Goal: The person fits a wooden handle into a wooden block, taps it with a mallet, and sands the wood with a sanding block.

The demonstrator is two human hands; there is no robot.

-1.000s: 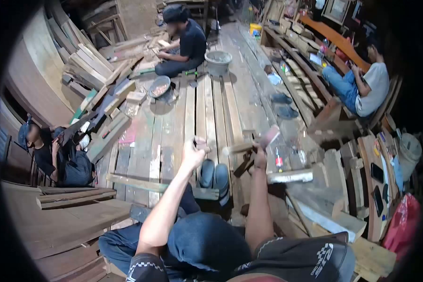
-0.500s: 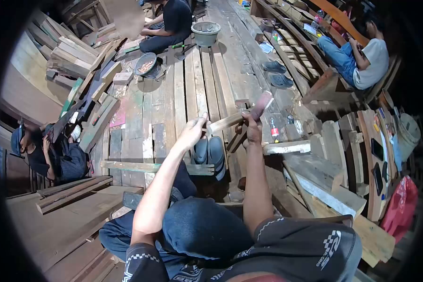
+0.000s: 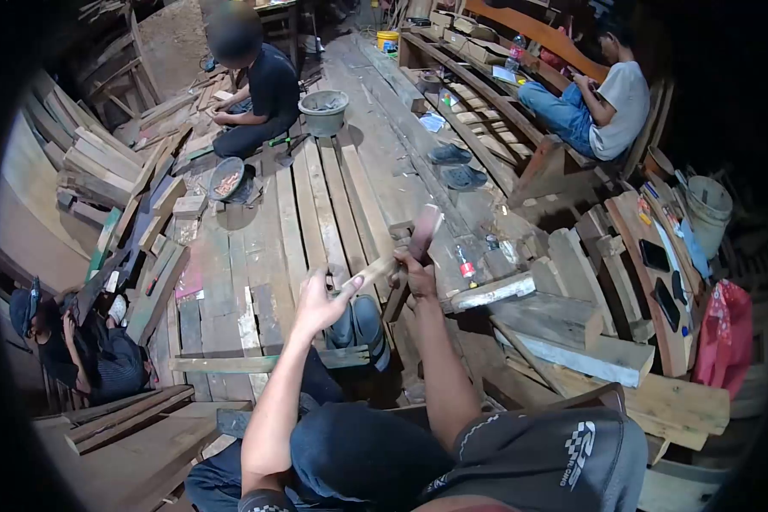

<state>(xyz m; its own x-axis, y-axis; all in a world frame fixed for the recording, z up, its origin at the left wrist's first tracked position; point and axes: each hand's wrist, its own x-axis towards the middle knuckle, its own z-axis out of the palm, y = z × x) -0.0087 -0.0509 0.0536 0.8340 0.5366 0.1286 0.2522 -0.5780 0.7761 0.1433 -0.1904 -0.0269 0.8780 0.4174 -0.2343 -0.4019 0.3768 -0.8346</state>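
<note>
My left hand (image 3: 322, 305) is closed on the near end of a short pale wood piece (image 3: 372, 271), its thumb lying along the top. Opposite it, my right hand (image 3: 418, 278) grips a reddish-brown strip (image 3: 425, 232) that looks like sandpaper, pressed to the far end of the wood. My fingers partly hide where the two meet. Below the hands rests a pair of dark slippers (image 3: 367, 326) on the plank floor. A narrow wooden bar (image 3: 230, 364) lies across, nearer to me.
Ahead sit a grey bucket (image 3: 323, 119) and a basin (image 3: 229, 181) of small pieces, beside a seated person (image 3: 269, 94). Another person (image 3: 619, 111) sits on a bench at right; a third (image 3: 102, 350) is at left. Stacked boards (image 3: 589, 333) and phones (image 3: 654, 254) lie at right.
The view has shifted, so the surroundings appear moved left. The wood piece now slants more, and the reddish strip stands more upright. Both hands keep their hold.
</note>
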